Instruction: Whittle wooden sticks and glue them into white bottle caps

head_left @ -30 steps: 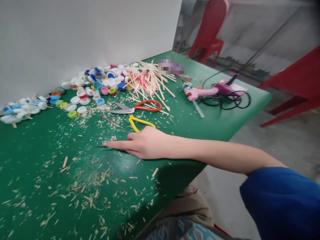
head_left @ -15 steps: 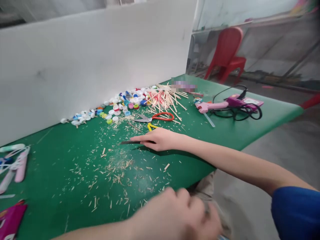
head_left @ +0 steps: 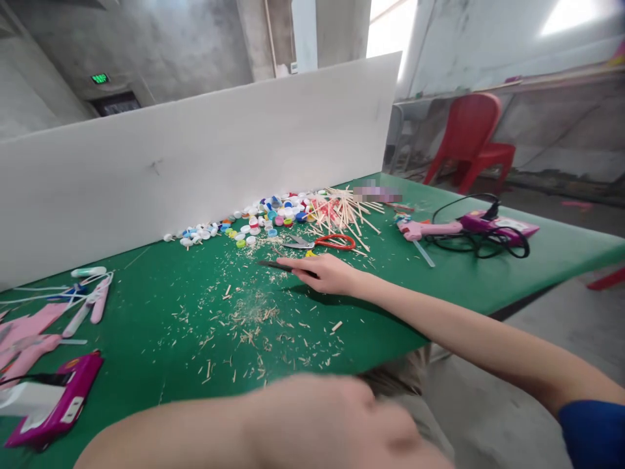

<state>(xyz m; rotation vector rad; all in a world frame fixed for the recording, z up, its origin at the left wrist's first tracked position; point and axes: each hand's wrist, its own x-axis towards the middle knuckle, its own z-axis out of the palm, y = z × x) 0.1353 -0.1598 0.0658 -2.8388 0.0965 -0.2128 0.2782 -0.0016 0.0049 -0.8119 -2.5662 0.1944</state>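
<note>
Green tabletop [head_left: 137, 339], strewn with wood shavings [head_left: 254, 319], lies before you. Your right hand [head_left: 332, 275] has its fingers closed around a dark slim tool [head_left: 269, 264], just this side of the scissors [head_left: 346, 242], beyond most of the shavings; caps [head_left: 273, 212] and sticks [head_left: 359, 218] lie farther back. Your left hand [head_left: 317, 423] is blurred near the front edge, so its grip can't be told. The tool looks sharp, so you'd do well to grip it firmly, angle its tip away from your left fingers and steer clear of the scissors.
</note>
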